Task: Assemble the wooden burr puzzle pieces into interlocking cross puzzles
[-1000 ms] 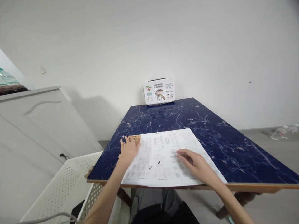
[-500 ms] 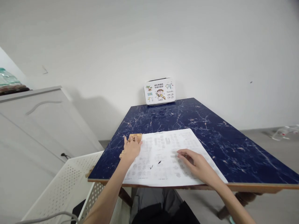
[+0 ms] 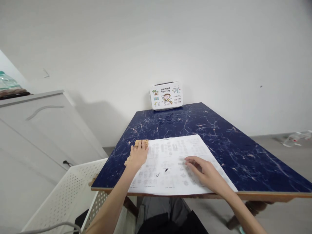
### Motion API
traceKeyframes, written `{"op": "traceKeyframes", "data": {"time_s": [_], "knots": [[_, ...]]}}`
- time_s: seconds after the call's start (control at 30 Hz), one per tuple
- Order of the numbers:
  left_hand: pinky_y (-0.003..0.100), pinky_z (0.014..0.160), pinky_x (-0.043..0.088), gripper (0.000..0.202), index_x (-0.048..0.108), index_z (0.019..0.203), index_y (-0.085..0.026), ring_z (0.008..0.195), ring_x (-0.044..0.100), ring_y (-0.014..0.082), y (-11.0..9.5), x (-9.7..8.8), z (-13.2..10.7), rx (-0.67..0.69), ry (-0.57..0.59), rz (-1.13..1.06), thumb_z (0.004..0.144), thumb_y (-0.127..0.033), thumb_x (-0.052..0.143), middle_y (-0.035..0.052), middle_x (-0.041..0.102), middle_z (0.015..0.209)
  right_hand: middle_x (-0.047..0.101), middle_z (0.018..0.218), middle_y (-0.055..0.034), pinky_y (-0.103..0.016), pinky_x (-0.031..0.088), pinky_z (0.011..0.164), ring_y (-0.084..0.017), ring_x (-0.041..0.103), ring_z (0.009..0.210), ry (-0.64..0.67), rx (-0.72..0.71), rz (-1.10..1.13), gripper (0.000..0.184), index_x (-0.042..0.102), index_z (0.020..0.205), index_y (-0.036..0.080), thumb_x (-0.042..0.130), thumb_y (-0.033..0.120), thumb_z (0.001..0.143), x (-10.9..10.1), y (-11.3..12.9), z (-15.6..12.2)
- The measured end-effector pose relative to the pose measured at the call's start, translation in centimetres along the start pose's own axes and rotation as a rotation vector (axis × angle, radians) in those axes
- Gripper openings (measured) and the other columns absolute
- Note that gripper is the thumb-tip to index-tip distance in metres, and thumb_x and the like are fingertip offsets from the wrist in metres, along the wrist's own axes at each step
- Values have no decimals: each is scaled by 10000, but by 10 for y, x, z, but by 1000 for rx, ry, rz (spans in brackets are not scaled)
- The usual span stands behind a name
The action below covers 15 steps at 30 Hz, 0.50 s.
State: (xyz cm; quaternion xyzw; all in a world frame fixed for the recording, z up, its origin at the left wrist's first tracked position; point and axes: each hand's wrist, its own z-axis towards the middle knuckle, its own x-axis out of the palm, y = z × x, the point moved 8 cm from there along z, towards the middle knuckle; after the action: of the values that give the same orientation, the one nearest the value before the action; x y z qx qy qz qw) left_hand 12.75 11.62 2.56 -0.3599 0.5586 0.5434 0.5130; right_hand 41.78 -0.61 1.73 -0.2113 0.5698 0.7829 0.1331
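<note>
Head view shows us our left hand (image 3: 138, 156) laid palm-down, fingers stretched out, over a small set of pale wooden blocks (image 3: 141, 143) at the left edge of a white printed sheet of paper (image 3: 170, 152). The blocks are light tan and ridged, lying flat on the dark blue marbled counter (image 3: 231, 146), partly hidden beneath our fingers. Our right hand (image 3: 206, 170) rests flat and unclenched on the sheet, gripping nothing. A white illustrated box (image 3: 166, 95) stands at the counter's far edge.
</note>
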Motion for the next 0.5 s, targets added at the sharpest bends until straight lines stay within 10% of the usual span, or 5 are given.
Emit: {"op": "traceKeyframes", "data": {"time_s": [0.5], "knots": [[576, 1203, 303, 462, 578, 1464, -210, 1438, 474, 370, -60, -23, -22, 311, -53, -54, 1073, -311, 353, 154, 475, 1593, 766, 1106, -100, -397, 565, 825, -282, 710, 945, -27, -16, 4, 348, 685, 1166, 236, 495, 485, 1014, -1, 2, 0]]}}
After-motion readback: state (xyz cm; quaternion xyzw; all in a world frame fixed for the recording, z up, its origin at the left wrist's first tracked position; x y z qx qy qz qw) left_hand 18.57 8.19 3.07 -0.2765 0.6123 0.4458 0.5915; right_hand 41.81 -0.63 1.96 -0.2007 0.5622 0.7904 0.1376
